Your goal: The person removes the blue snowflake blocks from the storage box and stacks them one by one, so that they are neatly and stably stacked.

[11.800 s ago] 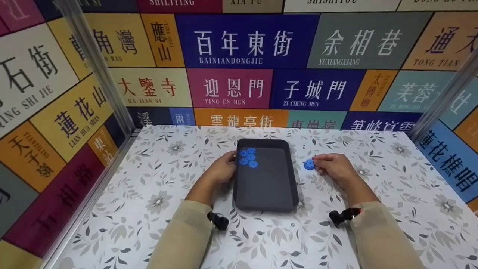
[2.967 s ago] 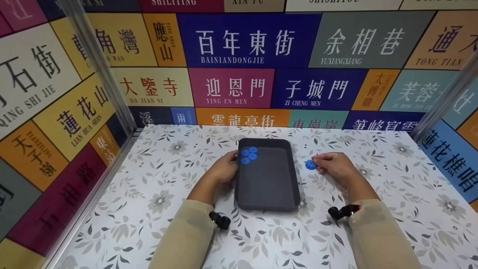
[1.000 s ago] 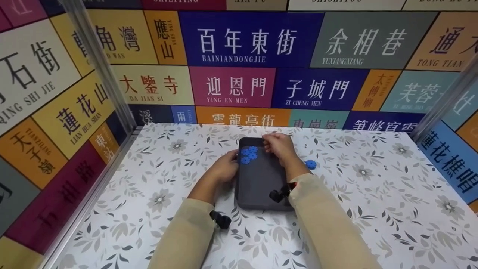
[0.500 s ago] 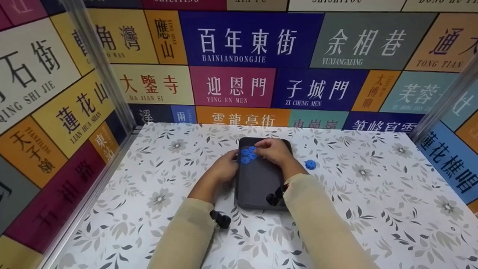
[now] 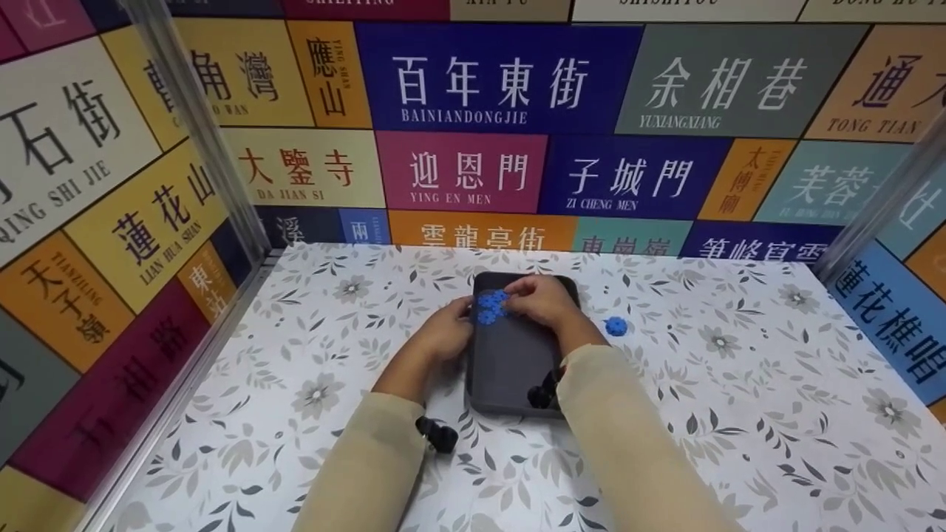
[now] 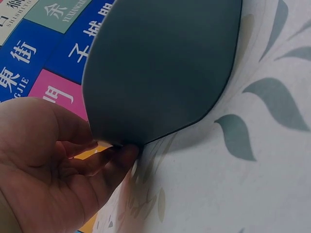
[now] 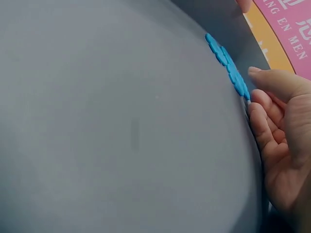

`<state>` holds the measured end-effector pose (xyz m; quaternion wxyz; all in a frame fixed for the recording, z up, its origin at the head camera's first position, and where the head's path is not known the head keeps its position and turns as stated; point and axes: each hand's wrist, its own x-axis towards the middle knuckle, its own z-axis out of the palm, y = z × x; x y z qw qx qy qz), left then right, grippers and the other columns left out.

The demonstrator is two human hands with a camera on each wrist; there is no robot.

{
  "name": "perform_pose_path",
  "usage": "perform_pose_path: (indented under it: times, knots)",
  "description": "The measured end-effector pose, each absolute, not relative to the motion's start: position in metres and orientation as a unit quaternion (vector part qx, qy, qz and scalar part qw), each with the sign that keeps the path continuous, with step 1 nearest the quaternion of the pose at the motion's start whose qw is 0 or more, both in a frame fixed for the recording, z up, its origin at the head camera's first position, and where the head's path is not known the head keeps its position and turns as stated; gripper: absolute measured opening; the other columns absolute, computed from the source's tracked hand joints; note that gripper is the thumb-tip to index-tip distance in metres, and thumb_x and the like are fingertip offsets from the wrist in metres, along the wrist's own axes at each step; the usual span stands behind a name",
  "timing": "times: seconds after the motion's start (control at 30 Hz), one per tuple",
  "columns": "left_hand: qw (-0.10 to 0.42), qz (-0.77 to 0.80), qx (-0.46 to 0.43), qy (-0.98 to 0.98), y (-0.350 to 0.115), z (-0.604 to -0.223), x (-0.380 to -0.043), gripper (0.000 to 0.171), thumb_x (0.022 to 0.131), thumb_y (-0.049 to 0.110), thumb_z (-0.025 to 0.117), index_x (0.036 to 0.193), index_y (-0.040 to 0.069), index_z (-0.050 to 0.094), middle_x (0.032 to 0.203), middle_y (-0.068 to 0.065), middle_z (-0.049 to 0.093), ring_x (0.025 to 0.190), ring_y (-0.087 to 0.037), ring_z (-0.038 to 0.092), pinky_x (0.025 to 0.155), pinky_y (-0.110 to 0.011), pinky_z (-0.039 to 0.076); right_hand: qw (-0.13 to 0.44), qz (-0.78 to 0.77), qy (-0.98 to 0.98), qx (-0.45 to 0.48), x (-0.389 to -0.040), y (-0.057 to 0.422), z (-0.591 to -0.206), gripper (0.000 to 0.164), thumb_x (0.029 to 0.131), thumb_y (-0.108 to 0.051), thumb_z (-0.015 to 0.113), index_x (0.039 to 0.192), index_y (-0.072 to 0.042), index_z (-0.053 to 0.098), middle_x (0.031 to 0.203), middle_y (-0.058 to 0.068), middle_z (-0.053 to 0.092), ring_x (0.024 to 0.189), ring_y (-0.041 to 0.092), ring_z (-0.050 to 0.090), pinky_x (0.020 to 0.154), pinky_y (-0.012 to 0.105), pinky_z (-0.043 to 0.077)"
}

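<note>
A dark grey tray [image 5: 510, 369] is gripped along its left side by a person's left hand [image 5: 443, 332], its edge caught between thumb and curled fingers, on a worktop [image 5: 783, 436] patterned with grey leaves and blossoms. A cluster of flat blue flower pieces [image 5: 491, 307] is gathered inside the tray, in its far left part. The cluster is met at its right edge by the fingers of the right hand [image 5: 545, 301], which are bent and set narrowly; whether a piece is held between them cannot be told. Beyond the tray's right side, another blue flower piece [image 5: 616, 326] is seen on the worktop; whether several are stacked there cannot be made out. Beige sleeves [image 5: 362, 458] are worn on both arms, and a small black device [image 5: 437, 436] is carried at each cuff. The scene is backed by coloured signs [image 5: 488, 77] lettered in Chinese characters.
</note>
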<state>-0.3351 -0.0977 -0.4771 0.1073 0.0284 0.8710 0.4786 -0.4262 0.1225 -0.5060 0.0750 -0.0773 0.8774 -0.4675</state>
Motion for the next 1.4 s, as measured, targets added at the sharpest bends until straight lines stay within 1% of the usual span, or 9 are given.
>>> perform_pose_path:
  times: [0.13, 0.27, 0.47, 0.6, 0.83, 1.0, 1.07, 1.23, 1.4]
  knots:
    - [0.101, 0.484, 0.035, 0.868, -0.0974, -0.4781, -0.3345, 0.060, 0.105, 0.011, 0.045, 0.164, 0.010, 0.042, 0.162, -0.015, 0.054, 0.156, -0.032, 0.045, 0.133, -0.049, 0.030, 0.078, -0.454, 0.882, -0.097, -0.4251, 0.1224, -0.5068, 0.039, 0.085, -0.024, 0.089, 0.122, -0.017, 0.080, 0.113, 0.007, 0.077, 0.100, 0.021, 0.068, 0.088, 0.033, 0.057]
    - [0.092, 0.485, 0.050, 0.868, -0.0974, -0.4784, -0.3343, 0.060, 0.104, 0.009, 0.045, 0.163, 0.008, 0.044, 0.160, -0.017, 0.056, 0.154, -0.033, 0.048, 0.132, -0.048, 0.032, 0.070, -0.439, 0.888, -0.118, -0.4243, 0.1220, -0.5073, 0.043, 0.083, -0.022, 0.091, 0.124, -0.015, 0.080, 0.115, 0.009, 0.076, 0.103, 0.022, 0.068, 0.091, 0.036, 0.056]
    - [0.102, 0.473, 0.043, 0.874, -0.0975, -0.4784, -0.3355, 0.061, 0.104, 0.010, 0.047, 0.164, 0.010, 0.043, 0.162, -0.015, 0.055, 0.155, -0.032, 0.046, 0.132, -0.049, 0.031, 0.075, -0.426, 0.894, -0.120, -0.4256, 0.1213, -0.5076, 0.042, 0.083, -0.023, 0.091, 0.123, -0.016, 0.080, 0.115, 0.008, 0.075, 0.102, 0.022, 0.066, 0.092, 0.036, 0.056]
    - [0.109, 0.468, 0.036, 0.876, -0.0977, -0.4777, -0.3352, 0.060, 0.105, 0.012, 0.045, 0.165, 0.011, 0.041, 0.164, -0.014, 0.052, 0.157, -0.031, 0.043, 0.133, -0.050, 0.029, 0.083, -0.417, 0.897, -0.121, -0.4250, 0.1207, -0.5063, 0.041, 0.084, -0.022, 0.090, 0.123, -0.017, 0.080, 0.117, 0.007, 0.075, 0.104, 0.023, 0.066, 0.094, 0.038, 0.056]
    - [0.107, 0.470, 0.043, 0.875, -0.0984, -0.4782, -0.3353, 0.060, 0.105, 0.012, 0.044, 0.165, 0.010, 0.041, 0.164, -0.016, 0.051, 0.157, -0.033, 0.043, 0.133, -0.050, 0.029, 0.091, -0.413, 0.898, -0.119, -0.4236, 0.1216, -0.5045, 0.040, 0.085, -0.019, 0.088, 0.124, -0.018, 0.080, 0.119, 0.007, 0.075, 0.107, 0.024, 0.066, 0.099, 0.041, 0.055]
    - [0.109, 0.468, 0.039, 0.876, -0.0983, -0.4787, -0.3362, 0.060, 0.105, 0.013, 0.044, 0.165, 0.011, 0.041, 0.164, -0.015, 0.052, 0.158, -0.033, 0.043, 0.133, -0.050, 0.029, 0.089, -0.413, 0.899, -0.116, -0.4229, 0.1231, -0.5037, 0.040, 0.083, -0.017, 0.088, 0.123, -0.019, 0.081, 0.117, 0.007, 0.075, 0.107, 0.024, 0.065, 0.098, 0.041, 0.054]
    - [0.111, 0.467, 0.036, 0.877, -0.0983, -0.4780, -0.3359, 0.061, 0.105, 0.013, 0.045, 0.166, 0.013, 0.041, 0.165, -0.014, 0.052, 0.158, -0.032, 0.043, 0.133, -0.050, 0.028, 0.088, -0.410, 0.900, -0.116, -0.4228, 0.1232, -0.5036, 0.038, 0.084, -0.017, 0.088, 0.121, -0.020, 0.082, 0.117, 0.007, 0.075, 0.107, 0.024, 0.065, 0.098, 0.041, 0.054]
    - [0.107, 0.469, 0.034, 0.876, -0.0990, -0.4771, -0.3344, 0.061, 0.106, 0.013, 0.045, 0.166, 0.011, 0.040, 0.165, -0.015, 0.051, 0.158, -0.032, 0.043, 0.133, -0.049, 0.029, 0.080, -0.399, 0.906, -0.117, -0.4248, 0.1209, -0.5048, 0.034, 0.083, -0.020, 0.089, 0.116, -0.020, 0.082, 0.114, 0.005, 0.076, 0.104, 0.022, 0.065, 0.096, 0.040, 0.055]
    - [0.102, 0.473, 0.032, 0.875, -0.0972, -0.4782, -0.3331, 0.060, 0.106, 0.013, 0.045, 0.165, 0.011, 0.041, 0.164, -0.015, 0.052, 0.157, -0.032, 0.043, 0.133, -0.049, 0.029, 0.063, -0.415, 0.903, -0.089, -0.4263, 0.1217, -0.5074, 0.021, 0.091, -0.025, 0.080, 0.111, -0.021, 0.084, 0.114, 0.004, 0.078, 0.097, 0.022, 0.067, 0.088, 0.037, 0.056]
